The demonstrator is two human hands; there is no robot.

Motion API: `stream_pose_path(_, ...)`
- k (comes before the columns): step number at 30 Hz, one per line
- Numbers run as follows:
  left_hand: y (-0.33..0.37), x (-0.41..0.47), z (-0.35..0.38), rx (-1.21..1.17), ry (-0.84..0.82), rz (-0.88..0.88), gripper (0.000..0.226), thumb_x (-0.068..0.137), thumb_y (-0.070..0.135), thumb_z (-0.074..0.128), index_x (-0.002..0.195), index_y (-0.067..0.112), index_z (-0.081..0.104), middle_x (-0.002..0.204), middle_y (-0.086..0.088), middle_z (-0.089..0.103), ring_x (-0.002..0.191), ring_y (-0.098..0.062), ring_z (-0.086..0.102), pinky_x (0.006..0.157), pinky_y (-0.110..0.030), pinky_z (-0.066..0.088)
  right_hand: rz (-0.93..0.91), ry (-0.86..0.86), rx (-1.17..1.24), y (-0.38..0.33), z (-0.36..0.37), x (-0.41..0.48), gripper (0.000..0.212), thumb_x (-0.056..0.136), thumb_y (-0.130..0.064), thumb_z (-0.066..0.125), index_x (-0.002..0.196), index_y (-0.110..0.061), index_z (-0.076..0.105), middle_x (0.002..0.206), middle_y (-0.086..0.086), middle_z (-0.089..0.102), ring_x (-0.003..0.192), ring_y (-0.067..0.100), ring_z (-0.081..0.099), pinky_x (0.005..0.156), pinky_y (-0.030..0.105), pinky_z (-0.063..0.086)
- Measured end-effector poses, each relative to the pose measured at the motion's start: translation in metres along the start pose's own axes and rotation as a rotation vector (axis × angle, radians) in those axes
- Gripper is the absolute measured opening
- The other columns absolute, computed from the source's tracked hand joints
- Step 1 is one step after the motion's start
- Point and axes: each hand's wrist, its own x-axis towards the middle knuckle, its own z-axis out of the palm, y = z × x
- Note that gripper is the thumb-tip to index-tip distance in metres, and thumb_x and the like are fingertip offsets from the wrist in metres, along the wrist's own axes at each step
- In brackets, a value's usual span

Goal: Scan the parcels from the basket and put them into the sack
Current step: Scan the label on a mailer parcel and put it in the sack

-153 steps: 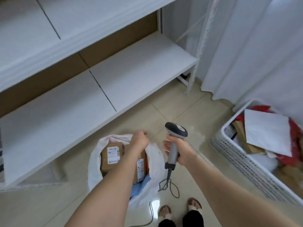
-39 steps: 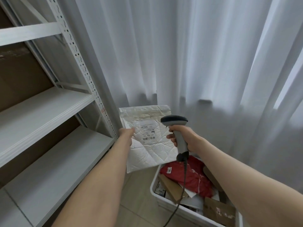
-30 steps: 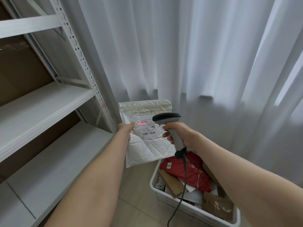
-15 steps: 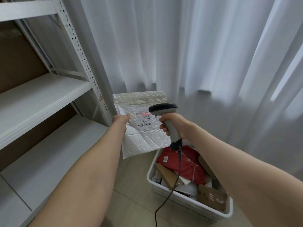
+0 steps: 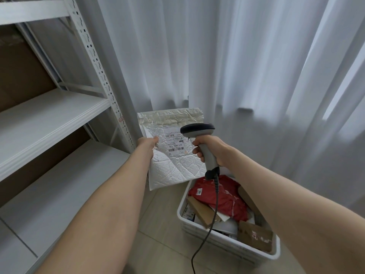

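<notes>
Left hand (image 5: 147,142), just right of the white metal shelving (image 5: 49,117), pinches the left edge of a white padded bubble mailer (image 5: 173,161), thumb on the front face beside the printed white shipping label (image 5: 174,143). The mailer hangs in the air, to the right of that hand and above the floor, clear of the basket. Its long axis runs close to vertical with the top leaning a little left and the folded, crinkled flap end uppermost. The labelled face is turned toward the person, and the print on the label runs sideways.

Right of the mailer, the right hand (image 5: 212,148) is wrapped round the handle of a grey handheld barcode scanner (image 5: 197,129), whose dark head points left at the label; no red line shows on it. The black cable (image 5: 209,230) drops from below this hand across a white plastic slatted basket (image 5: 227,239), which holds a red plastic parcel (image 5: 223,196) and brown cardboard parcels (image 5: 201,212).

A one-edge pinch is probably the weak point. The soft mailer could swivel or sag, turning the barcode off the scanner's line and spoiling the read. Creases near the label might do the same. The hanging cable could snag on the basket's contents when the person turns. The sack is out of view, so that carry starts blind.
</notes>
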Motion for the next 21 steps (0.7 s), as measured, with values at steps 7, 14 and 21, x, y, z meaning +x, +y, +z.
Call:
stream_pose_path(7,-0.019,-0.006,-0.017,-0.07,-0.054,-0.003,0.037,0.09,0.015,0.065,0.118,-0.006,0.053,0.092,-0.011,0.059,0.1,-0.028,0.061,0.095,-0.045,0.05,0.065,0.252,0.217,0.035,-0.005,0.011,0.012,0.084,-0.002,0.066,0.095,-0.003,0.061,0.084,0.011,0.059,0.064,0.018,0.06,0.053,0.027,0.052)
stream_pose_path(14,-0.076,-0.027,-0.087,-0.137,-0.016,-0.047,0.037,0.09,0.016,0.064,0.122,-0.001,0.056,0.116,-0.017,0.064,0.102,-0.032,0.064,0.092,-0.048,0.052,0.181,0.324,0.188,0.085,0.031,0.003,0.026,0.081,-0.008,0.075,0.1,-0.007,0.057,0.09,0.01,0.061,0.073,0.025,0.066,0.06,0.031,0.053)
stream_pose_path(21,-0.169,-0.097,-0.185,-0.15,0.068,-0.183,0.035,0.084,0.009,0.07,0.114,-0.003,0.059,0.114,-0.018,0.065,0.103,-0.033,0.064,0.093,-0.048,0.051,0.312,0.198,0.172,0.162,0.114,-0.03,0.02,0.082,-0.007,0.071,0.089,-0.006,0.052,0.081,0.012,0.063,0.062,0.024,0.062,0.057,0.032,0.05)
